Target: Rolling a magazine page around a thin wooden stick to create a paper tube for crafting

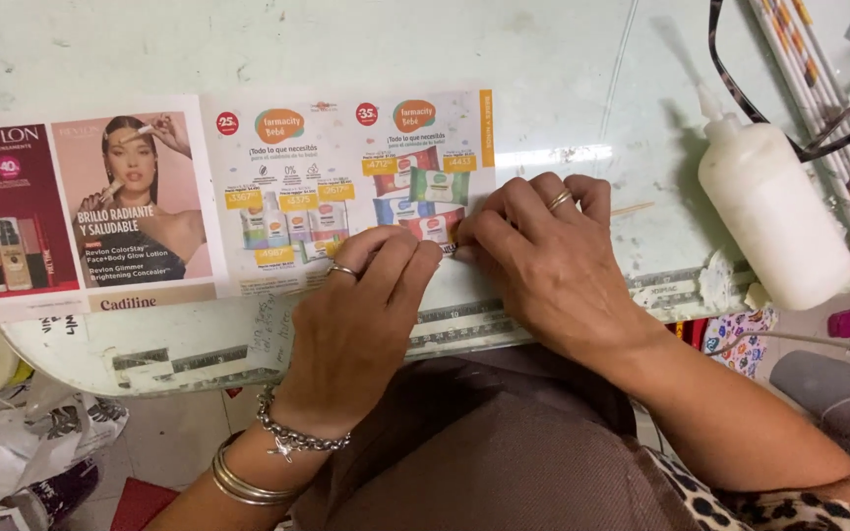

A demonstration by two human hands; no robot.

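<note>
A long strip of printed advertising paper point(277, 187) lies flat on a pale green table point(346, 49). My left hand point(361, 315) and my right hand point(553, 265) press down together on the strip's near right corner, fingertips meeting at the paper's edge. Both hands wear rings; the left wrist carries bracelets. A thin wooden stick point(632, 208) pokes out from behind my right hand, apparently under the fingers. Whether the paper's corner is curled around it is hidden.
A white squeeze bottle of glue point(769, 211) lies on the table to the right. Several rolled paper tubes point(828, 108) and a pair of glasses point(799, 118) sit at the far right. Bags and clutter point(22, 433) lie on the floor at lower left.
</note>
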